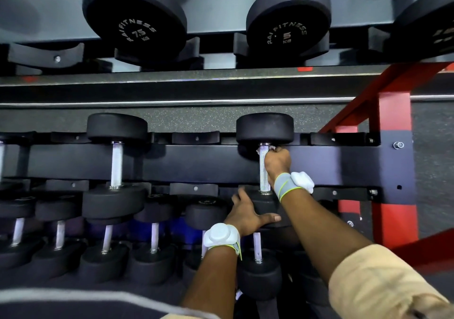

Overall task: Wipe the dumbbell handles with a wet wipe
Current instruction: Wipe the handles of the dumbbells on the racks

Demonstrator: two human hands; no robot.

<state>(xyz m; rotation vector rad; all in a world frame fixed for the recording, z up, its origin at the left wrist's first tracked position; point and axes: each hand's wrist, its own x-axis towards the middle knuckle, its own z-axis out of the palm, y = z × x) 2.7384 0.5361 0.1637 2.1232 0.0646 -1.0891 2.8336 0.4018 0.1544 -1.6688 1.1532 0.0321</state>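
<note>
A black dumbbell with a silver knurled handle (263, 171) lies front-to-back on the middle shelf of the rack, at the right. My right hand (277, 162) is closed around the far end of that handle, with a white wet wipe (271, 148) bunched between fingers and metal. My left hand (248, 213) rests spread on the dumbbell's near black head (264, 204), thumb pointing right. A second dumbbell with a bare silver handle (116, 164) lies on the same shelf to the left.
The upper shelf carries black dumbbells marked 7.5 kg (137, 19) and 5 kg (288, 21). The lower shelf holds several smaller dumbbells (154, 240). A red rack upright (393, 161) stands at the right. Both wrists wear white devices on grey bands.
</note>
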